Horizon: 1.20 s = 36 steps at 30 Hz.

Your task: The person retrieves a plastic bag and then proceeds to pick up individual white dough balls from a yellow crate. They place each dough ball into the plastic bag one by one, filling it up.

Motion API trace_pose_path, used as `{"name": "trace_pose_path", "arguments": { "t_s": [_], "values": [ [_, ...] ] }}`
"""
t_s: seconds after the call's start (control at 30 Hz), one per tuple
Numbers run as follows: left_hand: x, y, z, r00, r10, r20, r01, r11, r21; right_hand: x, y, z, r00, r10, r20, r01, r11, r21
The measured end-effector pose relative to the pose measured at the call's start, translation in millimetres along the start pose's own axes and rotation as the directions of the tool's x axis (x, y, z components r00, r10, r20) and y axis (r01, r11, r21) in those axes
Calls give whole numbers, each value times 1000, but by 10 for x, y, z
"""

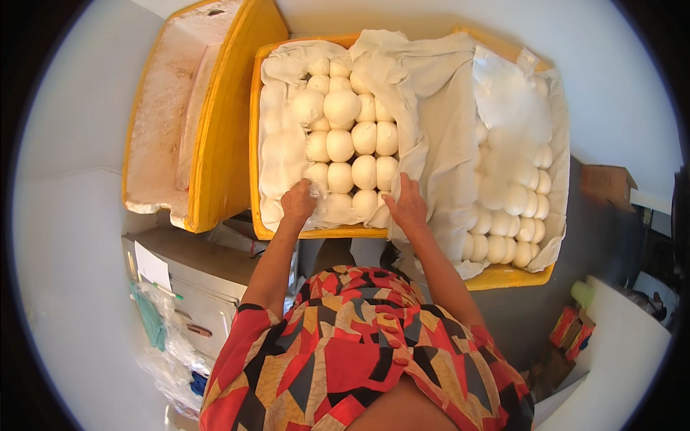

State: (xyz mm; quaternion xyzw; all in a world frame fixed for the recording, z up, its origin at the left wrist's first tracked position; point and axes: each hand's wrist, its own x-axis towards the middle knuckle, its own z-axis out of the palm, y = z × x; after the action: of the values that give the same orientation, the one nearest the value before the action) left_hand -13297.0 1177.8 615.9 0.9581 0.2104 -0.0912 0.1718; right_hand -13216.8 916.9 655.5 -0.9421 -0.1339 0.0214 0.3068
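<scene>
White steamed buns [340,145] sit in rows inside a yellow-rimmed foam box [345,233], with two of them resting on top of the others. A pale cloth [277,156] lines this box and covers buns along its left side. At the front left corner, my left hand [299,201] grips a crumpled clear plastic bag [319,204] close to the buns. My right hand [408,203] lies on the folded-back cloth edge at the box's right side, its thumb spread towards the nearest buns. It appears to hold nothing.
To the right stands a second cloth-lined yellow box [509,280] of buns, partly under translucent plastic [509,102]. A foam lid or box [186,118] leans on its side at left, above a metal cabinet [199,296]. Plastic bags [175,345] hang beside the cabinet. A cardboard box [606,186] sits far right.
</scene>
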Motion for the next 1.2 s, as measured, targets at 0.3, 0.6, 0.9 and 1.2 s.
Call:
{"name": "trace_pose_path", "arguments": {
  "t_s": [0.3,0.6,0.9,1.2],
  "values": [
    [99,-249,-277,961,264,80,-254,961,-109,165,420,297,986,152,-71,-156,986,-50],
    [158,-315,-164,917,382,117,-376,924,-75,329,438,-73,984,164,-69,-170,979,-108],
    [18,-817,-781,910,-50,-412,-224,776,-589,-218,492,-844,948,231,-219,-305,856,-418],
    [-704,-1907,-1667,918,-271,-290,347,904,251,229,164,-240,1000,15,25,-12,992,-124]
  ]
}}
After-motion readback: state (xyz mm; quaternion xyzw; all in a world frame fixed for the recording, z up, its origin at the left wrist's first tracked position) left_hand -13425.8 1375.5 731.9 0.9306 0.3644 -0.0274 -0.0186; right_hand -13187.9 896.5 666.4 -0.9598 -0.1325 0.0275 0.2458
